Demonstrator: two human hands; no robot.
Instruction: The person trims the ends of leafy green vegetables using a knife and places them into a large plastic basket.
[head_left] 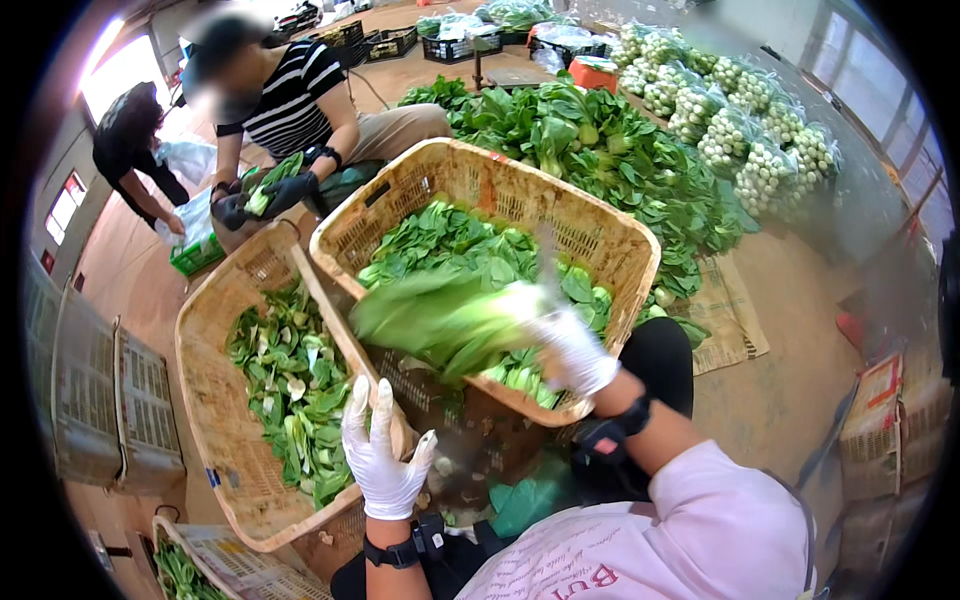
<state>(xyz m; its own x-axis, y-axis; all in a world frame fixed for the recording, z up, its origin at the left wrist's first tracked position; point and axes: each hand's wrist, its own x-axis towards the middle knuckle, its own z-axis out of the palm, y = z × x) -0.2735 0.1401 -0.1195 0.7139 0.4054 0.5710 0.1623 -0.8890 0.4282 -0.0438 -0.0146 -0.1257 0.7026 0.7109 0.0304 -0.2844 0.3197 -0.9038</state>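
Observation:
My right hand (575, 350), in a white glove, is closed on the stem end of a leafy green bok choy (440, 320). The bok choy is smeared by motion, its leaves pointing left over the near side of a yellowish plastic crate (640, 270). A thin greyish streak rises above this hand; I cannot make out what it is. In that crate lie many trimmed bok choy (450, 240). My left hand (385, 450), also gloved, has its fingers apart and holds nothing. It is beside the rim of a second crate (205, 400) with loose leaves (290, 390).
A large bok choy heap (590, 150) lies beyond the crates. Bagged pale round vegetables (725, 120) line the right wall. At the far left of the crates sits a co-worker (300, 100) holding greens in dark gloves; another person (130, 150) bends over a green crate (195, 255).

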